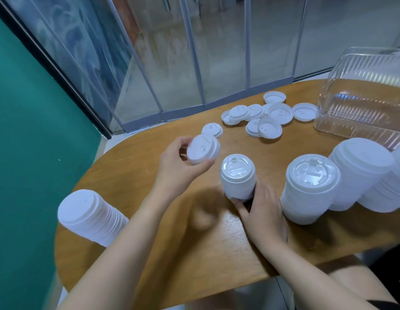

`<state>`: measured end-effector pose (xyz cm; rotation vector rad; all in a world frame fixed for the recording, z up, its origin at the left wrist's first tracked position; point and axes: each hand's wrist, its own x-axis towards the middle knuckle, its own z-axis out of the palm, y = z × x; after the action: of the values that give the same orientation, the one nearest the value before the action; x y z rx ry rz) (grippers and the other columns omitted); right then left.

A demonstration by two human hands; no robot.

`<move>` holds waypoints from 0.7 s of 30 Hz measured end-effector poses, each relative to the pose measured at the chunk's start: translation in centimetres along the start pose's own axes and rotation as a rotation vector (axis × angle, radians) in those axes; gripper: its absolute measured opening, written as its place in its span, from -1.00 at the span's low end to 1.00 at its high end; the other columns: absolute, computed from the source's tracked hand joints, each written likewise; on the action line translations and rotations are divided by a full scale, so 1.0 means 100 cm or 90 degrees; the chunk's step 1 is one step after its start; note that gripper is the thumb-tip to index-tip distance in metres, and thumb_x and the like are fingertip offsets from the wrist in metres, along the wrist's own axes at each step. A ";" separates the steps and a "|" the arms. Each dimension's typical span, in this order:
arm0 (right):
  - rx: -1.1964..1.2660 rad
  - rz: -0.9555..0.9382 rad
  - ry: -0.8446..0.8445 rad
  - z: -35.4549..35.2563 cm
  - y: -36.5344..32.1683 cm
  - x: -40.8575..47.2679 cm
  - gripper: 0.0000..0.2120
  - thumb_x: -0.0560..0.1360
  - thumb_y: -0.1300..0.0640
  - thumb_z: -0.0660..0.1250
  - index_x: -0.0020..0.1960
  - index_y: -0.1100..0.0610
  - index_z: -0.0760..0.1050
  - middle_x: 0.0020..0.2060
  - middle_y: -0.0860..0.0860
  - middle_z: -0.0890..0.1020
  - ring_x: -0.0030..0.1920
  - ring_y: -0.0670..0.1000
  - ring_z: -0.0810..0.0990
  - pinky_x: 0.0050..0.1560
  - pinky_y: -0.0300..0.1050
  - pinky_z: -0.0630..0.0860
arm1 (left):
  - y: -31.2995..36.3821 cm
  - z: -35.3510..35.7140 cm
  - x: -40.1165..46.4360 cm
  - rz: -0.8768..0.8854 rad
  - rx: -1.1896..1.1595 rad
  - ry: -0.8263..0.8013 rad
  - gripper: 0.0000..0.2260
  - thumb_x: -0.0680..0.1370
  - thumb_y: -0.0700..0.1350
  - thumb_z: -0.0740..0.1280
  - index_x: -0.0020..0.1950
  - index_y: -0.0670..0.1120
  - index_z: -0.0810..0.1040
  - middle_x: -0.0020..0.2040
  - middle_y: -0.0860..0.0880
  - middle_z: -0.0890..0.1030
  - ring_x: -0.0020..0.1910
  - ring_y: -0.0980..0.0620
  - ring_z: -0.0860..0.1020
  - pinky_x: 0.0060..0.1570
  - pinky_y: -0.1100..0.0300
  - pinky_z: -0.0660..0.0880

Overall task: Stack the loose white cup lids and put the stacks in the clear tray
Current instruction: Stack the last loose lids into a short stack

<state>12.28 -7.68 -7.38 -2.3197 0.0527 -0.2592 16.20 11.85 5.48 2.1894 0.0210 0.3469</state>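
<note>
My left hand pinches a couple of nested white lids between thumb and fingers, held above the table. My right hand grips the base of a short upright stack of lids standing on the wooden table. Several loose white lids lie scattered at the far side, one single lid closer to my left hand. The clear ribbed tray stands at the far right with no lids visible inside it.
Tall finished stacks stand right of my right hand: one, another and a third at the frame edge. A further stack stands by the table's left edge. Glass panels and a green wall lie beyond.
</note>
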 end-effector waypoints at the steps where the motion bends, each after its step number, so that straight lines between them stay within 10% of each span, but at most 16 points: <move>1: 0.001 0.001 0.003 0.000 0.000 0.000 -0.31 0.49 -0.20 0.44 0.48 0.12 0.36 0.23 0.05 0.55 0.29 0.08 0.46 0.33 0.02 0.41 | 0.010 -0.001 -0.001 0.022 -0.010 -0.005 -0.51 0.35 -0.03 0.68 0.21 0.06 0.57 0.09 0.18 0.65 0.03 0.24 0.59 0.01 0.41 0.50; 21: 0.011 0.003 0.011 0.004 0.001 0.000 -0.36 0.51 -0.23 0.42 0.45 0.10 0.38 0.24 0.02 0.55 0.31 0.06 0.46 0.33 -0.02 0.40 | 0.011 0.042 -0.005 0.090 0.141 -0.220 -0.38 0.32 0.12 0.67 0.31 0.05 0.53 0.17 0.16 0.56 0.15 0.20 0.50 0.22 0.20 0.48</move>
<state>12.34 -7.46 -7.68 -2.3010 0.0635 -0.2760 16.65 7.83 3.84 2.4502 -0.2999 0.0412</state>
